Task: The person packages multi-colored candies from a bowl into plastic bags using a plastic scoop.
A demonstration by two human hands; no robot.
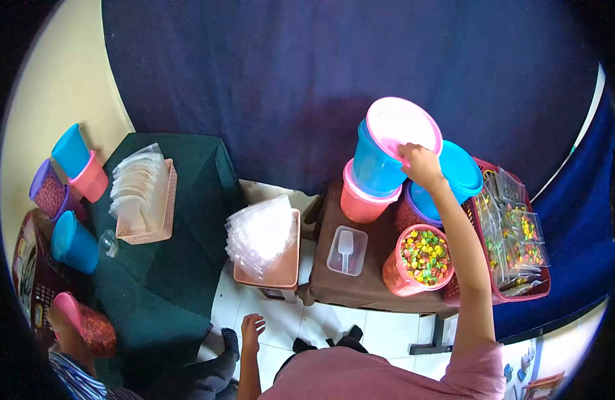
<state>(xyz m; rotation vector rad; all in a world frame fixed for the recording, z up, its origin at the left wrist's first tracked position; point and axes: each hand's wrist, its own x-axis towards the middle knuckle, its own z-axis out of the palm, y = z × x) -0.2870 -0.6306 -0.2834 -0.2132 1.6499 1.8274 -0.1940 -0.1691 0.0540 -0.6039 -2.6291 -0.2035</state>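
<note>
My right hand grips the edge of a pink lid, which lies tilted over a blue bucket. That bucket stands on a pink bucket at the back of the brown table. My left hand hangs low over the floor with its fingers apart, holding nothing. In front of the stack, a pink bucket of colourful candies stands without a lid. A clear tray with a white scoop lies to its left.
A red basket of filled packets stands at the right. Plastic bags lie on a pink container at the centre. Left, a green-covered table bears a bag basket; several buckets stand near it. Another person's arm reaches a pink-rimmed bucket.
</note>
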